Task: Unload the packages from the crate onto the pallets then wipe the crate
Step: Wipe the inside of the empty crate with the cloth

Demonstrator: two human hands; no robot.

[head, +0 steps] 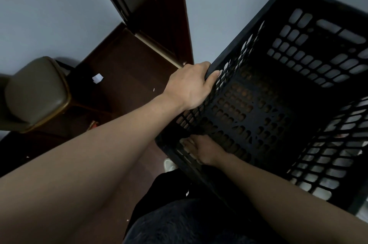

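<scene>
Our left hand curls tight round the rim of the black crate, our right hand presses flat on its inside wall, and no packages lie between them, so we think only wiping is left, with no cloth seen

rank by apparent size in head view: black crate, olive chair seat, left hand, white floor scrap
1. black crate
2. olive chair seat
3. left hand, not far behind the seat, and nearness to the camera makes this unsure
4. white floor scrap

Left hand, right hand on crate
</scene>
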